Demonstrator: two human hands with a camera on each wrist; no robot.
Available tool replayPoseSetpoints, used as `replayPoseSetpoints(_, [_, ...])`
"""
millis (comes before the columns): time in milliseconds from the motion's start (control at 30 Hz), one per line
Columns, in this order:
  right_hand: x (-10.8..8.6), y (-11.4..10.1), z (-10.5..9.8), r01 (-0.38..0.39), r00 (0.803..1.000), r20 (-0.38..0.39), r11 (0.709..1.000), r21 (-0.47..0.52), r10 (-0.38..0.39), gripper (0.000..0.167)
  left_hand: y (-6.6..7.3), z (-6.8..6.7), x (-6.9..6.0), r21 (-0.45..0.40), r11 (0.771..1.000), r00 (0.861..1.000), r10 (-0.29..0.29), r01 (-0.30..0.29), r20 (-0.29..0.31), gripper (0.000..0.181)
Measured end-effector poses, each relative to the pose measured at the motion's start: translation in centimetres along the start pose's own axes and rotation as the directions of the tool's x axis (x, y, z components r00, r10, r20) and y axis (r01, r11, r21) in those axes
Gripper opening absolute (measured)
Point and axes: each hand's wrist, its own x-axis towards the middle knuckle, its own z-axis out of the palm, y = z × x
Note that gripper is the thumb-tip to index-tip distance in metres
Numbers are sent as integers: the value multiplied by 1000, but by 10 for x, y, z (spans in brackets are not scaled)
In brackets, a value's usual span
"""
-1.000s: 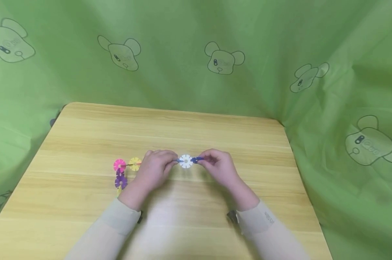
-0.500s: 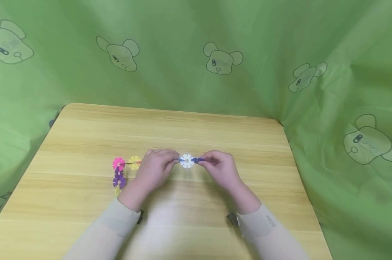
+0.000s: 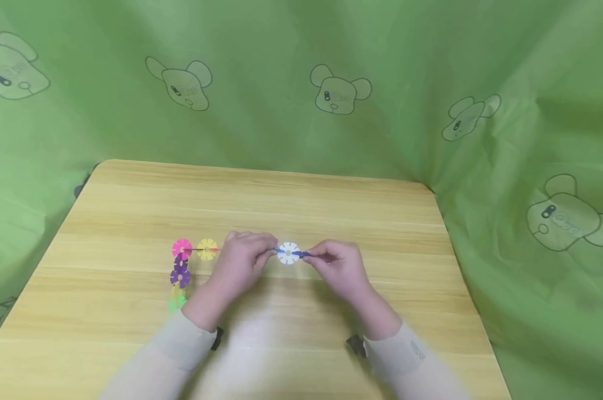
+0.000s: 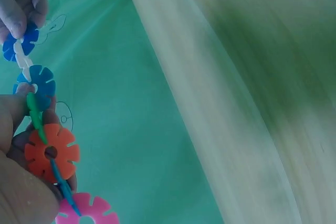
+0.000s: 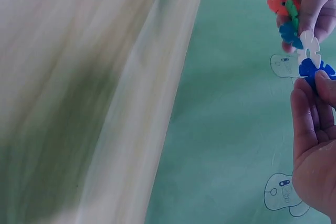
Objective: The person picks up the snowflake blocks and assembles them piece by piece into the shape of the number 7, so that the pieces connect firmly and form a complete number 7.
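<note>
A chain of slotted plastic snowflake discs spans both hands above the table. My left hand (image 3: pixel 243 261) grips it around a light blue disc (image 4: pixel 46 80), with a green disc (image 4: pixel 35 116) and an orange disc (image 4: pixel 65 156) beside its fingers. Between the hands a white disc (image 3: pixel 284 259) faces up in the head view. Thumb and fingers of my right hand (image 3: pixel 338 266) pinch a dark blue disc (image 5: pixel 306 67), which meets the white disc's edge. Left of my left hand, the chain continues with yellow (image 3: pixel 207 243), pink (image 3: pixel 182 243) and purple (image 3: pixel 179 279) discs. My left forearm hides its lower end.
The wood-grain table (image 3: pixel 281 205) lies under both hands. A green cloth (image 3: pixel 261 111) printed with bear heads hangs behind it and along its sides. Dark wrist devices show under both sleeves.
The dark blue disc sits farther into the white disc's edge. My right hand has come slightly lower in view. The chain's left part has swung left, showing a light green disc beside my forearm.
</note>
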Motion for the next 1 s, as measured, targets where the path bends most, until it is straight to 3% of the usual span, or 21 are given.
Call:
replayPoseSetpoints(133, [-5, -1, 3, 9, 1000, -15, 1000, 16, -9, 17, 2, -1, 0, 13, 999, 999, 40, -40, -17, 13])
replayPoseSetpoints(300, [-11, 0, 4, -9, 1000, -25, 999, 47, 10, 18, 3, 0, -4, 11, 998, 998, 62, -62, 17, 14])
replayPoseSetpoints(433, [-12, 1, 0, -128, 986, 106, 992, 6, 126, 13, 2, -1, -8, 25, 998, 994, 63, -65, 89, 14])
replayPoseSetpoints(600, [1, 3, -10, -265, 901, 335, 961, -74, 274, 18, 0, -3, -13, 49, 996, 980, 59, -70, 190, 14])
replayPoseSetpoints(767, [14, 13, 2, -343, 776, 533, 935, -94, 338, 21, -2, -3, -18, 110, 984, 966, 114, -143, 234, 14])
replayPoseSetpoints(800, [13, 17, 6, -355, 756, 558, 930, -91, 343, 19, -3, -2, -20, 119, 980, 966, 133, -162, 221, 15])
replayPoseSetpoints(867, [6, 24, 11, -375, 746, 568, 924, -74, 348, 15, -8, -1, -23, 144, 973, 975, 158, -180, 154, 18])
replayPoseSetpoints(933, [-3, 31, 12, -391, 768, 534, 919, -48, 354, 14, -17, -4, -26, 171, 975, 990, 139, -139, 14, 20])
replayPoseSetpoints(1000, [-14, 37, 10, -407, 795, 490, 913, -8, 358, 14, -31, -12, -31, 188, 982, 987, 48, -19, -154, 28])
